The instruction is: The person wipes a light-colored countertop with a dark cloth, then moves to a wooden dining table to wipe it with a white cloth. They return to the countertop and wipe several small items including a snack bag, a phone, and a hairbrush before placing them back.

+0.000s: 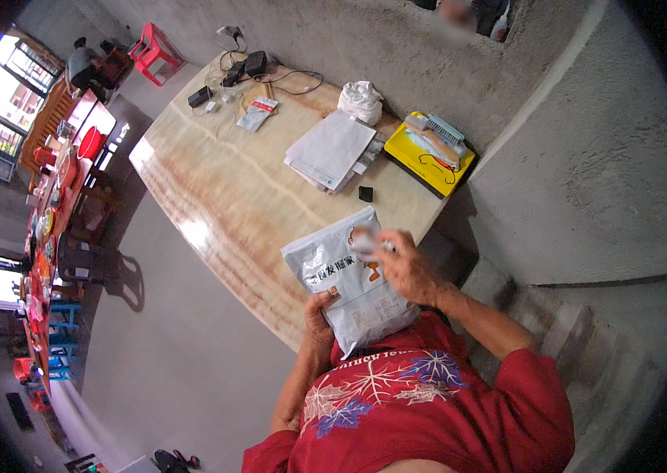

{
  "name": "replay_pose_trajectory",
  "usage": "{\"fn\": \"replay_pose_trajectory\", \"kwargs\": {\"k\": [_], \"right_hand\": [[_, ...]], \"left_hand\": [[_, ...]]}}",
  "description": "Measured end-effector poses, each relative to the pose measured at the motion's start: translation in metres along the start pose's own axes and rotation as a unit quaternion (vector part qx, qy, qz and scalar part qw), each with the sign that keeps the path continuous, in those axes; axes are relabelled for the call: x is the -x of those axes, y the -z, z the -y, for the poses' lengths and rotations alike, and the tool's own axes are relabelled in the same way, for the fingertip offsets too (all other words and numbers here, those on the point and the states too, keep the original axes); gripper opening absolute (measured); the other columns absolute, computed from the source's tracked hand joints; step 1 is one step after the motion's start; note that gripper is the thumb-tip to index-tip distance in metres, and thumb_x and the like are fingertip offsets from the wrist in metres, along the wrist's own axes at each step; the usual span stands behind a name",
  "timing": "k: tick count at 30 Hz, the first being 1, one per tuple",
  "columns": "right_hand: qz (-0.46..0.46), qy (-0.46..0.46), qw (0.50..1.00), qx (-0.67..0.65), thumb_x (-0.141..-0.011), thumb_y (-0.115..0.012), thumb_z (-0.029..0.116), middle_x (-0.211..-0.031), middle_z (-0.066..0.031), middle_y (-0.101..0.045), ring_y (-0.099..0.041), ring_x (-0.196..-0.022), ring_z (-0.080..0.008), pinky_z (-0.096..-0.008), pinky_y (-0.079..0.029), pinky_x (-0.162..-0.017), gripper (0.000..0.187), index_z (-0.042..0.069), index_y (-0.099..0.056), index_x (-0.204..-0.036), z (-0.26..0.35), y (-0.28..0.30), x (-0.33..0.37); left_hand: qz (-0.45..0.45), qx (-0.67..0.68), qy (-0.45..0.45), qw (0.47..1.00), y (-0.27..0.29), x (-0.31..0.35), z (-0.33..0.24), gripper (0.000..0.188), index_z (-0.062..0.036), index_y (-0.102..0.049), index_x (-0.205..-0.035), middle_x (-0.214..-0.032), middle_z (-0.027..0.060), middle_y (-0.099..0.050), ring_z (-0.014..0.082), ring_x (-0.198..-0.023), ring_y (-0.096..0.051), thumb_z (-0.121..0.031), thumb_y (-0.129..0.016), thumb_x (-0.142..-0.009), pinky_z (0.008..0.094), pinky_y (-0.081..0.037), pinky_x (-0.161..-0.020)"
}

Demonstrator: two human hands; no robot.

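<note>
A silver-grey plastic mailer bag point(373, 303), printed with dark characters and a cartoon figure, is tilted in front of my red shirt at the table's near edge. My left hand point(319, 314) grips its left side, thumb on the printed front. Over the upper right part of the bag is my right hand point(410, 272), its fingers pinched together. Something small and whitish shows at those fingertips, too blurred to name. The bag's upper end lies over the marble-patterned table point(247, 181). Just beyond it on the table is a small black square object point(366, 193).
Papers point(332, 150), a white bundled bag point(360, 102) and a yellow box point(432, 158) with a brush point(437, 126) on top lie farther back. Black adapters point(255, 63) with cables sit at the far end. Left stand a cluttered long table, blue stools point(63, 344) and a person point(83, 65).
</note>
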State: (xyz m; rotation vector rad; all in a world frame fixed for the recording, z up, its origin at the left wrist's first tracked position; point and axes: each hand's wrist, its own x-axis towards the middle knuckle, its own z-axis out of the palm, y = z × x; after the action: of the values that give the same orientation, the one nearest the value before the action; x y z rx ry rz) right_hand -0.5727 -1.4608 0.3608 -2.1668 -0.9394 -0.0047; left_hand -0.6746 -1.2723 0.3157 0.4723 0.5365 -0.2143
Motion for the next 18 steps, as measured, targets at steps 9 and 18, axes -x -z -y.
{"fn": "replay_pose_trajectory", "kwargs": {"k": [9,18], "right_hand": [[0.178,0.147,0.958,-0.168,-0.072,-0.061,0.001,-0.111,-0.0163,-0.046,-0.049,-0.103,-0.0323,-0.0383,-0.041,-0.090,0.028,0.001,-0.060,-0.100,0.043,0.013,0.017],[0.152,0.230,0.950,0.147,-0.071,-0.054,0.013,-0.099,-0.0140,-0.052,-0.050,-0.092,-0.0266,-0.0319,-0.050,-0.067,0.020,-0.003,-0.062,-0.079,0.077,-0.029,-0.026]], "left_hand": [[0.012,-0.002,-0.032,0.999,-0.017,0.006,-0.004,0.065,-0.0006,-0.045,-0.124,-0.117,0.0178,-0.056,0.0322,-0.104,-0.056,-0.050,-0.052,-0.082,0.0444,-0.044,-0.093],[0.190,0.153,-0.012,0.970,0.017,-0.019,-0.001,0.059,-0.0056,-0.046,-0.125,-0.115,0.0173,-0.057,0.0301,-0.106,-0.055,-0.053,-0.037,-0.091,0.0443,-0.040,-0.096]]}}
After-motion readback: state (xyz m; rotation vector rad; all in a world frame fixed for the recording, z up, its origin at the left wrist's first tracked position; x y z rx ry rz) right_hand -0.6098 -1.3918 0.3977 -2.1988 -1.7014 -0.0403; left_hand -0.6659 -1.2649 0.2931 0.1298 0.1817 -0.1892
